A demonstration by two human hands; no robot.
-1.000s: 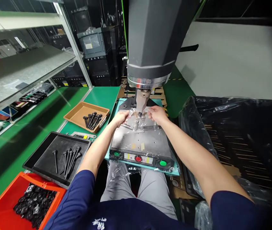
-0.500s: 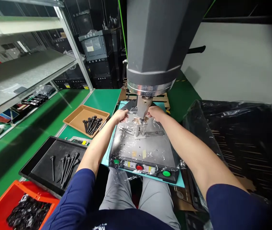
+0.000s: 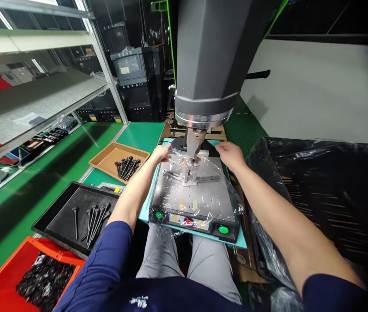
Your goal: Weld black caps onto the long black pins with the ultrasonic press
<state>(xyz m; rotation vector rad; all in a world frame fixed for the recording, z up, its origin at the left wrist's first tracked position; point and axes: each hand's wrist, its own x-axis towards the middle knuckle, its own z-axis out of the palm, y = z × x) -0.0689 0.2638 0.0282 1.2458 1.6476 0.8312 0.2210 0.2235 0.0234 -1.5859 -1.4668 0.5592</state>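
A grey press machine (image 3: pixel 208 56) stands in front of me, its metal horn (image 3: pixel 193 141) down over a small fixture (image 3: pixel 188 173) on the grey base plate (image 3: pixel 200 195), which is covered in clear film. My left hand (image 3: pixel 161 153) rests at the plate's far left edge, fingers curled on the film. My right hand (image 3: pixel 232 155) hovers at the plate's far right edge, fingers loosely bent, holding nothing I can see.
A tan tray (image 3: pixel 108 158) with black pins sits to the left. Nearer are a black tray (image 3: pixel 57 216) with several pins and an orange bin (image 3: pixel 15 264) of black parts. Green buttons (image 3: pixel 223 229) and a red one mark the machine's front. Black bagged crates (image 3: pixel 317 182) stand at right.
My right hand has drawn away from the fixture to the right edge of the plate. My left hand has moved slightly left. The camera shifted a little.
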